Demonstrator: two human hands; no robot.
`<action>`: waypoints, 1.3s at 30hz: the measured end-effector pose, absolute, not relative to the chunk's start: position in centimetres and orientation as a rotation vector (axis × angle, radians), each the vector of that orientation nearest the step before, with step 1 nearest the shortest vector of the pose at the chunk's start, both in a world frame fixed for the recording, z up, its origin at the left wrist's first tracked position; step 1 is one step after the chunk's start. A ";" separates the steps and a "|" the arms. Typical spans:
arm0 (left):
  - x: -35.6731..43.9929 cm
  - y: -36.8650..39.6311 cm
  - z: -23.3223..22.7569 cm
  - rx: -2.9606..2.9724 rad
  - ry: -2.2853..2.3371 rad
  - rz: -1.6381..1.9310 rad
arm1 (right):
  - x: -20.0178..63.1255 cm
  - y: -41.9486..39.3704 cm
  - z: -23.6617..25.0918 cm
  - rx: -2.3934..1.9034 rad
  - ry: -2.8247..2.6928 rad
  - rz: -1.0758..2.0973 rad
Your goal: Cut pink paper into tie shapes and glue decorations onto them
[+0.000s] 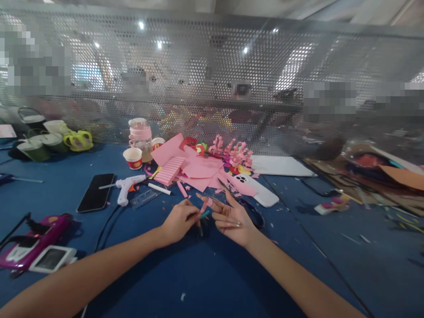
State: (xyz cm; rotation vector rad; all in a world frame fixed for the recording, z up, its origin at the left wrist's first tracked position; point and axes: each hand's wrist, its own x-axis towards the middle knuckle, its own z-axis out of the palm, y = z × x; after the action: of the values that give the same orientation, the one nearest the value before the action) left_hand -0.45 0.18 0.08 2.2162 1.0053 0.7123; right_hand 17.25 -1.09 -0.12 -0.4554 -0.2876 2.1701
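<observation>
My left hand (179, 223) pinches one end of a narrow pink paper strip (202, 208) between thumb and fingers. The strip's other end curls around a finger of my right hand (233, 218), whose remaining fingers are loosely bent. A small teal piece (204, 215) shows beside the left fingertips; what it is I cannot make out. Just behind the right hand lies a pair of scissors with dark handles (254, 214), partly covered by the hand. Pink paper sheets (202, 167) are heaped beyond both hands, and a lined pink sheet (170, 170) rests among them.
Left of the heap lie a hot glue gun (127, 185), a black phone (96, 192) and a clear ruler (145, 198). A white phone (260, 191) is on the right. Curled pink pieces (238, 152), a paper cup (133, 158) and a jar (140, 137) stand near the perforated metal screen (198, 57).
</observation>
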 end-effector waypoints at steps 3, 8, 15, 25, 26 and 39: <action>-0.5 0.1 0.1 2.212 0.976 0.714 | 17.2 -1.0 -0.2 -0.474 -0.318 2.160; -0.5 -0.1 0.1 2.127 0.911 0.746 | 16.5 -1.0 -0.6 -0.597 -0.505 2.093; -0.3 0.0 -0.4 1.765 0.854 0.758 | 15.9 -1.9 -1.2 -0.961 -1.131 1.603; -0.3 -0.3 0.4 1.423 0.695 0.825 | 16.6 -2.2 -0.9 -0.944 -1.635 1.446; -0.4 -0.4 0.5 1.411 0.676 0.839 | 16.5 -2.2 -1.1 -0.930 -1.595 1.504; -1.2 -0.7 0.0 1.694 0.634 0.755 | 15.4 -2.0 -1.1 -1.143 -1.151 1.488</action>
State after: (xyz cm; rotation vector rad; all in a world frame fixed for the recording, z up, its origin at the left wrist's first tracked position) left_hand -1.17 -0.68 0.05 1.6937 0.6344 0.7552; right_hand 15.35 -2.04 -1.08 -1.1432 -1.1506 1.4875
